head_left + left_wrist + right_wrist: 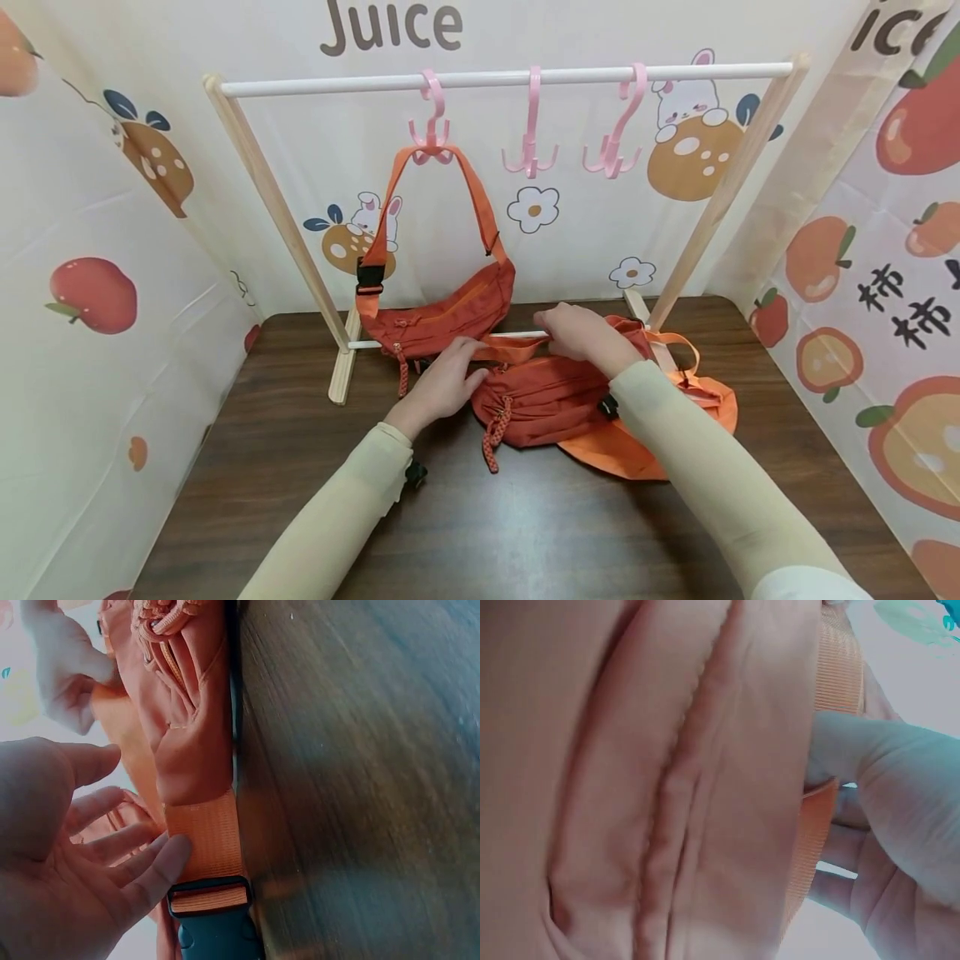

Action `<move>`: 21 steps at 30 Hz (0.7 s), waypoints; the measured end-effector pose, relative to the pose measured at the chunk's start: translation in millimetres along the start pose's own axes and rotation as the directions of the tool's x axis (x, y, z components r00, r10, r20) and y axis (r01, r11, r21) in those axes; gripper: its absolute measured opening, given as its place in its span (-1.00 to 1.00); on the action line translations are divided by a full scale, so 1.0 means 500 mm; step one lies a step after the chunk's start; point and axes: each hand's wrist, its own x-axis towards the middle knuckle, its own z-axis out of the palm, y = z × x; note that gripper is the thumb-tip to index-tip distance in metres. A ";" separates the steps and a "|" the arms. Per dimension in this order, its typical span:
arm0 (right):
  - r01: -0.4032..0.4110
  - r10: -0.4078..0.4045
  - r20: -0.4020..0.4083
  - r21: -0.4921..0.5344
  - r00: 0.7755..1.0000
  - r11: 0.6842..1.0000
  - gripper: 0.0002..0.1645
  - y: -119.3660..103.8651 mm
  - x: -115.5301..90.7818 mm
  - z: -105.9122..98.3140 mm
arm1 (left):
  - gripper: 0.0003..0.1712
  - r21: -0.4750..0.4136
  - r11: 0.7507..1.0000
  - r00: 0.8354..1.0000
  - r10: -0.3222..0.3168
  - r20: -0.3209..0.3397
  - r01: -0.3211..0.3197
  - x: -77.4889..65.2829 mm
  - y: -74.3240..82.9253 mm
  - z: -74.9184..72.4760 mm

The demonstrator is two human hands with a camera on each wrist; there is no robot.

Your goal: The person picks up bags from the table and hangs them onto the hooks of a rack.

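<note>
A rust-red waist bag (pixel 555 396) lies on the table with its braided zip pull toward the front. Behind its upper edge, my right hand (pixel 583 335) pinches the bag's orange strap (pixel 517 353) between thumb and fingers; the right wrist view shows the strap (pixel 838 671) passing by the thumb. At the bag's left end is my left hand (pixel 442 383), its fingers spread and loosely bent. In the left wrist view one fingertip lies right at the webbing (pixel 206 836), just above a black buckle (pixel 217 930).
A similar waist bag (pixel 457 312) hangs by its strap from a pink hook (pixel 431 125) on the white rail (pixel 322 85). Two more pink hooks hang further right. Orange fabric with a curved brim (pixel 622 454) lies under the bag's right side. Wooden posts flank the rail.
</note>
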 end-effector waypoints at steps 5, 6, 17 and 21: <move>0.047 -0.044 -0.104 0.020 0.994 0.999 -0.71 0.002 -0.012 -0.010 | -0.33 -0.007 1.000 0.998 -0.009 -0.058 0.009 0.004 -0.001 0.000; 0.059 -0.055 -0.126 0.028 0.991 0.998 -0.69 0.002 -0.015 -0.013 | -0.30 -0.001 1.000 0.998 -0.014 -0.064 0.014 0.005 -0.001 0.000; 0.148 -0.137 -0.306 0.013 0.942 0.989 -0.61 -0.014 -0.045 -0.060 | -0.42 0.143 0.986 0.984 -0.057 -0.171 0.082 0.026 0.003 0.005; 0.164 -0.153 -0.345 0.002 0.926 0.986 -0.64 -0.019 -0.053 -0.075 | -0.50 0.155 0.984 0.980 -0.051 -0.194 0.082 0.031 0.005 0.001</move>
